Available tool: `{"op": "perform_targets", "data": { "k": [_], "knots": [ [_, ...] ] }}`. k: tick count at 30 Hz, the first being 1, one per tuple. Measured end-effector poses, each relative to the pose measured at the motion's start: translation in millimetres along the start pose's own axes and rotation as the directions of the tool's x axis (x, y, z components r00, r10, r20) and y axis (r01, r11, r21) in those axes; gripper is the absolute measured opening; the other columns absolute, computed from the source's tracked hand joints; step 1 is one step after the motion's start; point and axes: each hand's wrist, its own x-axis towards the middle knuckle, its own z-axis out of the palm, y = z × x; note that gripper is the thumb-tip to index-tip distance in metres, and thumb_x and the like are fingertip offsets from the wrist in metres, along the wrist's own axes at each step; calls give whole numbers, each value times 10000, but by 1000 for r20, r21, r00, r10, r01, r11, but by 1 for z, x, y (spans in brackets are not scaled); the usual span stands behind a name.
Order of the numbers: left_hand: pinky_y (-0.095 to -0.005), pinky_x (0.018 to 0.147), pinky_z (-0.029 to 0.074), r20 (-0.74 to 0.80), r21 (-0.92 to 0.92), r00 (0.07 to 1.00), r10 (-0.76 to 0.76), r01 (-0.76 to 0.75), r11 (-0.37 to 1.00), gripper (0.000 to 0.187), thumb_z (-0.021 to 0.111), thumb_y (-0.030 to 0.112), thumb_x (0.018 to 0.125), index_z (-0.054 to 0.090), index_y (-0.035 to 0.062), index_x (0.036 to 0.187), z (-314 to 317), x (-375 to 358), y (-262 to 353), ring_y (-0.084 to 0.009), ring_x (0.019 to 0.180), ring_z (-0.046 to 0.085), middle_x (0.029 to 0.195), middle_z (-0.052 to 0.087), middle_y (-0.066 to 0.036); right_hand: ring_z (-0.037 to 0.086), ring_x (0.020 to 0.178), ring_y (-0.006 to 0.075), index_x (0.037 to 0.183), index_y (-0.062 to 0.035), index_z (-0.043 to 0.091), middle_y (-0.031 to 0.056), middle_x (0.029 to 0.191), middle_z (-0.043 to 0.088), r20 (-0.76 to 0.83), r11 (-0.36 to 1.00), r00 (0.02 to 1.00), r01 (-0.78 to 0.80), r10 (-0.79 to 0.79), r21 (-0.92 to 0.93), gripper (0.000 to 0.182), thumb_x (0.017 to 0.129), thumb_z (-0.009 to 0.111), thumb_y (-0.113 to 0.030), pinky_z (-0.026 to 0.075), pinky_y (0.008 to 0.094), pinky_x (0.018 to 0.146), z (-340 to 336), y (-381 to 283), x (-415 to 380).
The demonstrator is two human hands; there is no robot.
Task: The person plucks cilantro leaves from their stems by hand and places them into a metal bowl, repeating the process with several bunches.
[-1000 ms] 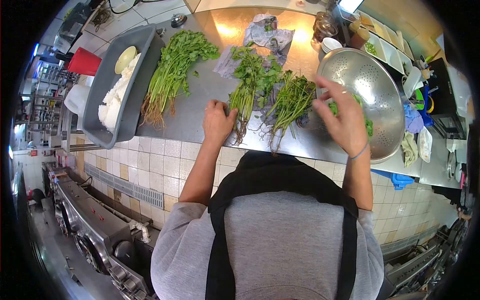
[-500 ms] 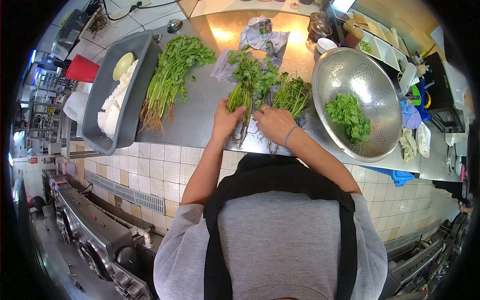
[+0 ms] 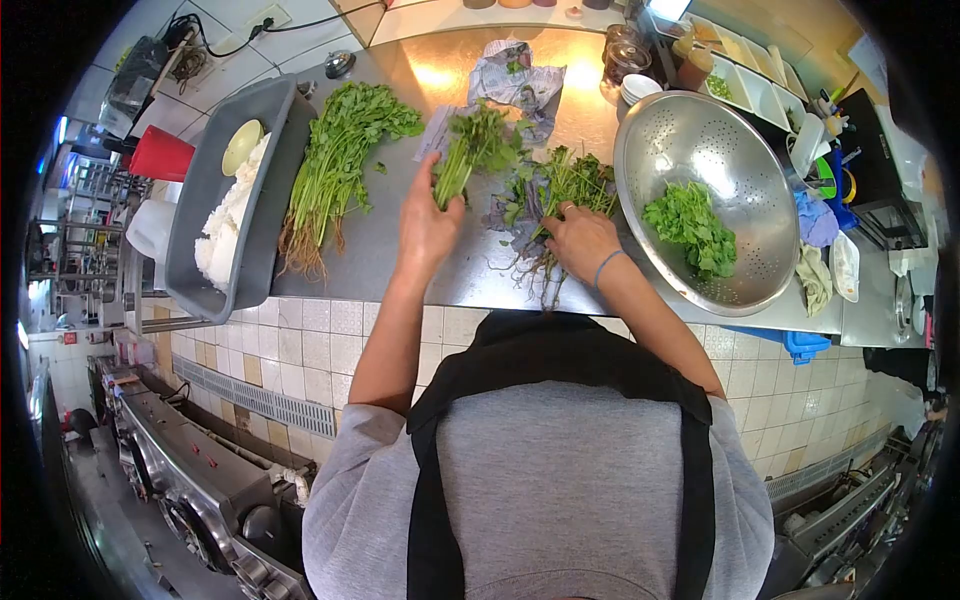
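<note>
Green herbs lie on the steel table, thin brown roots toward its near edge. Next, I see the left hand closed around a leafy bunch, tops pointing away. The right hand, half curled, touches a tangled, rooty pile; whether it grips, I can't tell. Beside that, a colander holds loose leaves.
</note>
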Motion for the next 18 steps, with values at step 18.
{"op": "perform_targets", "data": {
  "k": [18],
  "knots": [
    [-417, 719, 496, 39, 288, 886, 462, -453, 844, 607, 597, 22, 749, 411, 102, 1321, 36, -20, 28, -324, 828, 600, 980, 564, -143, 566, 1033, 341, 1124, -54, 596, 179, 1215, 525, -375, 977, 925, 126, -52, 173, 342, 794, 646, -128, 472, 428, 864, -32, 3, -42]
  ]
}}
